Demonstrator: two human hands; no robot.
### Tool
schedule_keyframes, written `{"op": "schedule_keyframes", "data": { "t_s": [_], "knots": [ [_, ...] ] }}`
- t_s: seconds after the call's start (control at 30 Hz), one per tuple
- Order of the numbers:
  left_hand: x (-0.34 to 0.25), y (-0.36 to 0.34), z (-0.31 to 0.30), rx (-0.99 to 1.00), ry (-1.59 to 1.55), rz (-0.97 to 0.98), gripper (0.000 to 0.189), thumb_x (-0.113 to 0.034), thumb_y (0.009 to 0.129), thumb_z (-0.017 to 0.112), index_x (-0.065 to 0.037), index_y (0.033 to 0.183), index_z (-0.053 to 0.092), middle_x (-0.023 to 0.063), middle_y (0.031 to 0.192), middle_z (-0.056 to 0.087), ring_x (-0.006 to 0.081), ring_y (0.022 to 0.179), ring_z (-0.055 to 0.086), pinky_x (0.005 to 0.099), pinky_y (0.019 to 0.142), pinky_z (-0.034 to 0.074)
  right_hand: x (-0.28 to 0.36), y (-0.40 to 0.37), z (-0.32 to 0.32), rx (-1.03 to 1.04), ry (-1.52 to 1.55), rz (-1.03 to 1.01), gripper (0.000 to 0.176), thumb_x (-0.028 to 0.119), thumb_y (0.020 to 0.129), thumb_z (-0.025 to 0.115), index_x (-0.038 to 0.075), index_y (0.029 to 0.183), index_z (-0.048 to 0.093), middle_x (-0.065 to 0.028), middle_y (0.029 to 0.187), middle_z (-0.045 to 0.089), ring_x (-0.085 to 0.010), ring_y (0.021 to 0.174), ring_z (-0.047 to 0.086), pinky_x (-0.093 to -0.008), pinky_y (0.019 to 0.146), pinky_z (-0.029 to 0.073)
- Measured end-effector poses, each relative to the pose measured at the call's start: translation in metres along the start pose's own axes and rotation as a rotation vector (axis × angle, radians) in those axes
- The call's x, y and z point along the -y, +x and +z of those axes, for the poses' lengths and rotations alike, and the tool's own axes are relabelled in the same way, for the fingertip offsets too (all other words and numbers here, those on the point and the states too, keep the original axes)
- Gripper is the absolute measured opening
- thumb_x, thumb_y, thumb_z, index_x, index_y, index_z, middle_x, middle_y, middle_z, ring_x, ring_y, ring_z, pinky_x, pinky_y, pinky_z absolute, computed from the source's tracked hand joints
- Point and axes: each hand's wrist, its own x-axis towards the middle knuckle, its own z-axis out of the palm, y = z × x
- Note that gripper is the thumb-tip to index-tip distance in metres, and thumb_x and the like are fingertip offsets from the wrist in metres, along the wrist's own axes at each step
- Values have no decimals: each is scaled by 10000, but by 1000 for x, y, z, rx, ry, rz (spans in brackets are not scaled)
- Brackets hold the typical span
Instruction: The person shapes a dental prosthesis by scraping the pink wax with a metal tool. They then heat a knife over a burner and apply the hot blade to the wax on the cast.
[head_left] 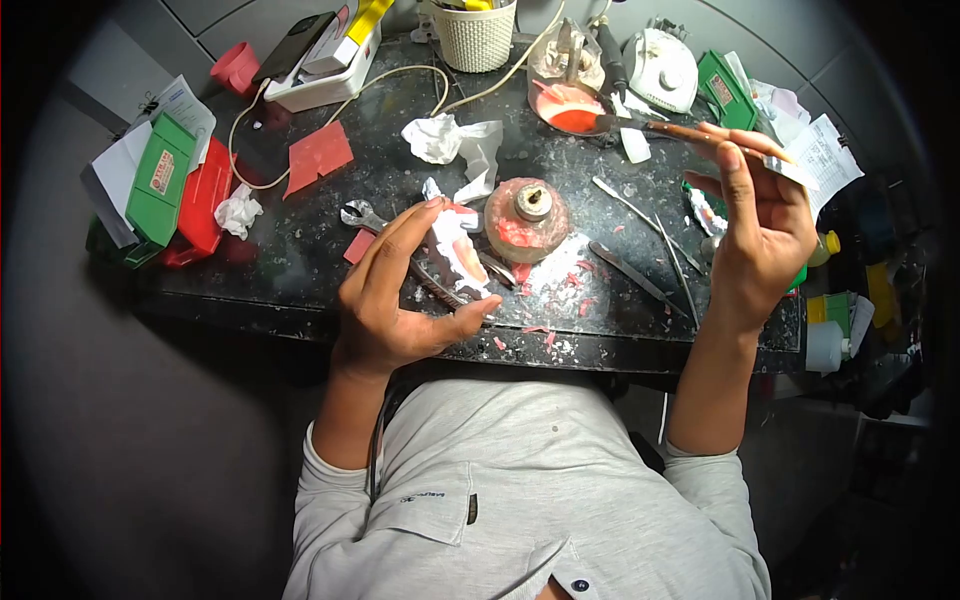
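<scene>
My left hand has its fingers and thumb round the two ends of a white dental cast with pink wax on it. Beside the cast stands a round glass spirit burner, smeared with pink wax; no flame shows at its wick. Up on the right, my right hand grips a wax knife by its brown handle. The knife's blade reaches left to the rim of a dish of bright red wax. A metal tool with a wrench-shaped end lies partly hidden behind my left hand.
Thin metal tools and pink wax scraps lie right of the burner. A pink wax sheet, crumpled tissue and a cable are at the back left. Green and red boxes stand at the left edge, a white basket behind.
</scene>
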Motion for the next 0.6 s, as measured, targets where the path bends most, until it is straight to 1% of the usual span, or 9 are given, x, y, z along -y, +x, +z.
{"op": "schedule_keyframes", "data": {
  "t_s": [0.07, 0.13, 0.17, 0.23, 0.33, 0.43, 0.5, 0.53, 0.6],
  "knots": [
    [1, 0, -1, 4, 4, 3, 798, -316, 708, 932, 106, 1283, 575, 264, 1211, 667, 381, 1094, 698, 425, 934, 588, -3, -1, -3, 24, -15, 66, 165, -20, 972, 657, -67, 1130, 650, -167, 1014, 752, -179, 898, 741, -299, 729, 641],
    [3, -1, -1, 19, 18, 31, 834, -309, 725, 930, 129, 1323, 548, 266, 1259, 651, 311, 1124, 690, 390, 929, 594, -3, -1, -1, 23, -14, 78, 168, -16, 970, 665, -54, 1133, 658, -155, 1012, 755, -167, 899, 740, -295, 738, 638],
    [4, -1, 1, 18, 16, 32, 834, -309, 725, 930, 129, 1323, 548, 266, 1259, 651, 311, 1124, 690, 390, 929, 594, -3, -1, 0, 22, -4, 90, 167, -15, 971, 663, -54, 1133, 658, -154, 1010, 755, -166, 899, 740, -294, 742, 637],
    [3, -1, 2, -7, -18, 3, 798, -303, 709, 932, 107, 1290, 569, 264, 1217, 667, 380, 1100, 697, 426, 938, 586, -4, 0, 0, 21, 6, 101, 166, -14, 972, 662, -53, 1133, 658, -152, 1008, 755, -166, 900, 740, -293, 745, 637],
    [2, -1, 1, 6, -23, -15, 802, -308, 709, 933, 105, 1291, 569, 265, 1224, 665, 378, 1105, 696, 425, 939, 586, -5, 0, 0, 23, -2, 106, 169, -13, 972, 663, -53, 1136, 656, -150, 1008, 755, -160, 903, 739, -290, 747, 635],
    [0, 0, 0, 19, -27, -24, 797, -315, 713, 933, 104, 1286, 571, 265, 1221, 668, 375, 1107, 698, 426, 941, 586, -5, 0, -2, 22, 19, 108, 164, -5, 978, 657, -56, 1133, 652, -155, 1005, 754, -180, 904, 742, -301, 733, 638],
    [0, 0, 1, 24, -35, -27, 796, -320, 717, 931, 104, 1285, 570, 265, 1217, 670, 374, 1105, 700, 426, 941, 586, -2, 2, -5, 8, 104, 146, 172, 22, 978, 663, -59, 1128, 649, -171, 1003, 749, -218, 897, 750, -313, 705, 641],
    [0, 0, 1, 29, -49, -29, 795, -325, 721, 929, 104, 1285, 569, 266, 1213, 673, 373, 1102, 702, 426, 941, 587, -2, 2, -8, 12, 111, 148, 172, 22, 978, 663, -59, 1128, 649, -171, 1003, 749, -218, 897, 750, -313, 705, 641],
    [-4, 3, -3, 64, -26, -9, 796, -327, 727, 924, 110, 1285, 562, 276, 1217, 673, 378, 1110, 702, 423, 946, 586, -4, 1, -13, 170, 307, 357, 190, 54, 975, 672, -62, 1124, 650, -192, 1009, 745, -254, 898, 756, -323, 680, 643]
  ]
}}
